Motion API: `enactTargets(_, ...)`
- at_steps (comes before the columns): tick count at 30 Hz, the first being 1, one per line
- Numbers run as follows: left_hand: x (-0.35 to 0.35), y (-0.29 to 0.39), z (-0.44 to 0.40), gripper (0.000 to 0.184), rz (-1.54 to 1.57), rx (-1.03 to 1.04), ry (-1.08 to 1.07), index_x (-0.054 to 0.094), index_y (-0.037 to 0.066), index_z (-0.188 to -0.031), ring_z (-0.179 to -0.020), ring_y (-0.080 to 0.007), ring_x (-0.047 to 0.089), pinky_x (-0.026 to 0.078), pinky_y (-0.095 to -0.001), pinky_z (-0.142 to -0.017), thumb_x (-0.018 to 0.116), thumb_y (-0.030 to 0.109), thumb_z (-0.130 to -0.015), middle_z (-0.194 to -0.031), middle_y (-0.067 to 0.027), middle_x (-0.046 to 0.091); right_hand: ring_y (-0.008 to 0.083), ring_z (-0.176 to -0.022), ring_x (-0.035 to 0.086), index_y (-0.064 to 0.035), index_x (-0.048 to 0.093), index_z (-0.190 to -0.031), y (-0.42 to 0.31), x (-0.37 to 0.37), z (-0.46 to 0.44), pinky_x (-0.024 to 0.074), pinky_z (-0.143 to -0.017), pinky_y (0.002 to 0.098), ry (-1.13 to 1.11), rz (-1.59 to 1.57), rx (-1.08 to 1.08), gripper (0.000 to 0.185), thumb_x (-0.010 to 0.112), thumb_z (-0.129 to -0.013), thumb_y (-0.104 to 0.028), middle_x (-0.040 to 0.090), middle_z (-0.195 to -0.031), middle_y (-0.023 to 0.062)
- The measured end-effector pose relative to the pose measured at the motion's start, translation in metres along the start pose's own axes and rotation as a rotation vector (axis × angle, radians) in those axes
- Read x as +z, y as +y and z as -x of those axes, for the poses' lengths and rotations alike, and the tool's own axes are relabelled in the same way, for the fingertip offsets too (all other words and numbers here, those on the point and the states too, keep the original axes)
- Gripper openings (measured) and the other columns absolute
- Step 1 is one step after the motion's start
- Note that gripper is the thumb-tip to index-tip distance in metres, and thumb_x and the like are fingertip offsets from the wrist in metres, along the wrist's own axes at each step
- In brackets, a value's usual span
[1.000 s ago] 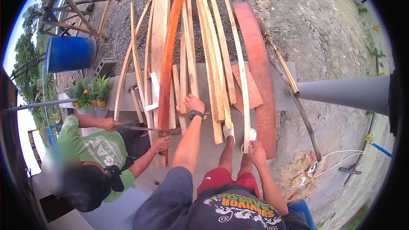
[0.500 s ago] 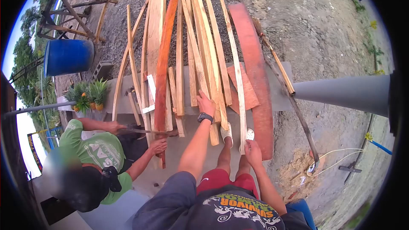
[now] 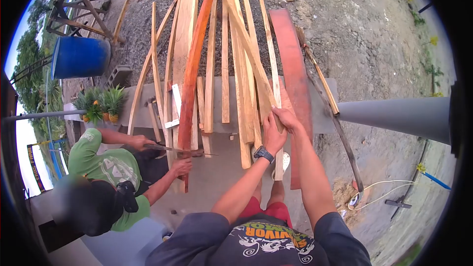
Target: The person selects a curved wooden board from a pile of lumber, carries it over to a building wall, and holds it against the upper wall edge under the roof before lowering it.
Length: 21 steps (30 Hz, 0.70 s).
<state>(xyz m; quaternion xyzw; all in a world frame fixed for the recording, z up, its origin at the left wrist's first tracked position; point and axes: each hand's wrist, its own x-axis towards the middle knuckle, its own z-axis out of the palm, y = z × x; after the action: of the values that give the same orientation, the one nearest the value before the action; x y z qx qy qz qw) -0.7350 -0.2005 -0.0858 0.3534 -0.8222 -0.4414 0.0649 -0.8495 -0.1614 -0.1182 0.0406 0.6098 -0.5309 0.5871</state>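
Observation:
Both of my hands are closed around the near end of a long wooden strip [image 3: 256, 69], which slants away to the upper left. My left hand [image 3: 272, 133], with a watch on its wrist, grips its left side. Close against it, my right hand [image 3: 287, 119] has its thumb over the top near the strip's end. Under the hands a thin pale strip [image 3: 279, 160] runs towards my feet. More light wooden strips [image 3: 239, 93] lie side by side just to the left. A wide reddish board [image 3: 290, 44] lies right of my right hand.
At the left, a co-worker in a green shirt [image 3: 106, 160] holds a saw [image 3: 165, 147] against a red-brown beam [image 3: 189, 88]. A white square [image 3: 176, 103] lies beside that beam. Pineapple plants [image 3: 114, 101], a blue barrel [image 3: 81, 57] and a grey post [image 3: 394, 113] stand around.
My left hand has moved right and taken hold of the strip, whose near end has swung right. My right hand has left the thin pale strip and moved forward to the same end.

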Motion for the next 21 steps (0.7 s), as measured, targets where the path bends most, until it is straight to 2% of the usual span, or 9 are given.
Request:
enactTargets(2,-0.011,-0.014,0.017,0.074,0.111,0.25,-0.181,0.029,-0.004,-0.147,-0.132,-0.0426,0.039,0.034,-0.0468,-0.109,0.065,0.02,-0.087,-0.145,-0.0295,0.036,0.0185,-0.081,0.065,0.0038,0.061,-0.114,0.012,-0.013,-0.001,0.0535,-0.071,0.0305,0.153,-0.113,-0.117,0.055,0.042,-0.101,-0.046,0.067,-0.097,0.0127)
enactTargets(3,-0.028,-0.011,0.024,0.061,0.184,0.237,-0.307,0.04,-0.001,-0.142,-0.125,-0.0286,0.052,0.044,-0.042,-0.097,0.063,0.017,-0.088,-0.138,-0.02,0.051,0.0185,-0.081,0.065,0.0038,0.061,-0.114,0.007,-0.02,0.01,0.0535,-0.071,0.0305,0.153,-0.102,-0.117,0.055,0.042,-0.101,-0.046,0.067,-0.097,0.0127)
enactTargets(4,-0.04,-0.008,0.028,0.061,0.191,0.236,-0.3,0.04,-0.001,-0.142,-0.125,-0.0286,0.052,0.044,-0.042,-0.097,0.063,0.017,-0.088,-0.138,-0.02,0.051,0.0176,-0.071,0.063,0.0026,0.062,-0.108,0.002,-0.029,0.025,0.0521,-0.062,0.0303,0.14,-0.108,-0.042,0.055,0.041,-0.101,-0.048,0.065,-0.09,0.0113)
enactTargets(7,-0.067,-0.006,0.028,0.052,0.345,-0.07,-0.298,0.05,0.002,-0.136,-0.104,-0.021,0.065,0.049,-0.033,-0.09,0.064,0.021,-0.09,-0.112,-0.0131,0.068,0.0153,-0.055,0.058,-0.0003,0.062,-0.1,-0.003,-0.044,0.077,0.0487,-0.048,0.029,0.135,-0.134,0.0,0.053,0.044,-0.099,-0.05,0.062,-0.077,0.0083)
enactTargets(12,-0.057,-0.017,-0.007,0.053,0.294,-0.038,-0.205,0.049,-0.002,-0.135,-0.097,-0.0188,0.065,0.05,-0.0298,-0.082,0.063,0.026,-0.093,-0.108,-0.0121,0.068,0.013,-0.051,0.056,-0.0009,0.063,-0.097,0.056,-0.065,0.171,0.0471,-0.046,0.0272,0.215,-0.01,-0.005,0.043,0.055,-0.097,-0.043,0.06,-0.072,0.005)
enactTargets(16,-0.017,-0.014,-0.044,0.061,0.787,-0.284,-0.344,0.045,0.001,-0.137,-0.096,-0.0186,0.058,0.049,-0.0331,-0.079,0.058,0.043,-0.095,-0.112,-0.0093,0.061,0.0138,-0.051,0.056,0.0003,0.062,-0.096,0.115,-0.063,0.267,0.0477,-0.046,0.0282,0.233,-0.062,0.036,0.037,0.057,-0.097,-0.037,0.06,-0.071,0.0054)
enactTargets(18,-0.016,0.016,-0.047,0.057,1.035,-0.498,-0.371,0.048,0.005,-0.136,-0.111,-0.023,0.057,0.049,-0.0379,-0.09,0.06,0.043,-0.094,-0.121,-0.0122,0.058,0.0146,-0.051,0.057,-0.0002,0.061,-0.094,0.134,-0.056,0.318,0.0476,-0.046,0.0287,0.234,-0.091,0.046,0.036,0.057,-0.097,-0.036,0.06,-0.07,0.0059)
enactTargets(19,-0.012,0.03,-0.049,0.048,1.03,-0.525,-0.321,0.051,0.002,-0.117,-0.096,-0.0219,0.057,0.051,-0.0396,-0.076,0.059,0.043,-0.094,-0.101,-0.0076,0.057,0.0149,-0.051,0.058,-0.0005,0.06,-0.094,0.141,-0.05,0.344,0.0477,-0.046,0.0291,0.249,-0.097,0.076,0.036,0.057,-0.097,-0.036,0.06,-0.07,0.0061)
enactTargets(21,-0.012,0.056,-0.035,0.042,1.078,-0.594,-0.347,0.051,0.002,-0.115,-0.093,-0.0223,0.057,0.051,-0.0409,-0.075,0.061,0.037,-0.093,-0.1,-0.0082,0.057,0.0152,-0.052,0.059,-0.0003,0.059,-0.094,0.174,-0.039,0.39,0.0482,-0.047,0.0297,0.265,-0.073,0.131,0.036,0.058,-0.097,-0.036,0.06,-0.071,0.0058)
